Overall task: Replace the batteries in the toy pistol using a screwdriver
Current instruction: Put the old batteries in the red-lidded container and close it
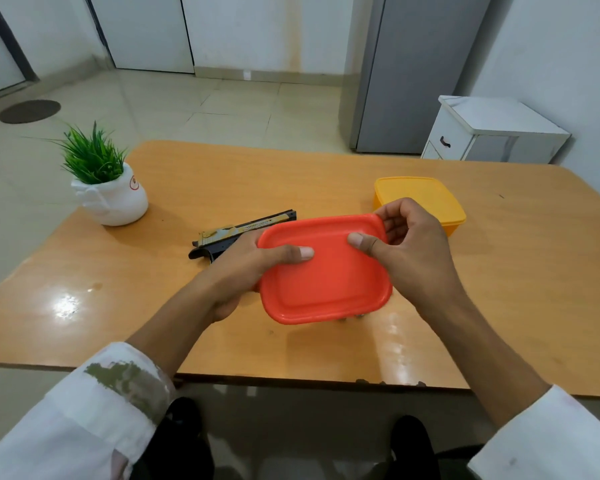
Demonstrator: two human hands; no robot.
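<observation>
A black toy pistol (246,230) with a gold-coloured, lettered strip along its top lies on its side on a glossy orange-brown wooden table (222,174), muzzle angled away to the right. Its grip end is partly hidden behind the person's left hand (246,271).

Both hands hold a red-orange plastic box (326,282), rounded-rectangular with its lid up, just in front of the pistol. The left hand has its thumb flat on the lid and its fingers wrapped round the left edge. The right hand (413,244) presses its thumb on the lid, with its fingers curled over the far right corner. White sleeves (94,410) cover both forearms.

A closed yellow plastic box (426,199) sits on the table just behind the right hand. A green artificial plant in a white ceramic pot (115,199) stands near the table's left edge.

Beyond the table are a pale tiled floor (222,105), a dark round mat (29,111), a tall grey refrigerator (406,74) and a small white cabinet (492,133) against white walls.
</observation>
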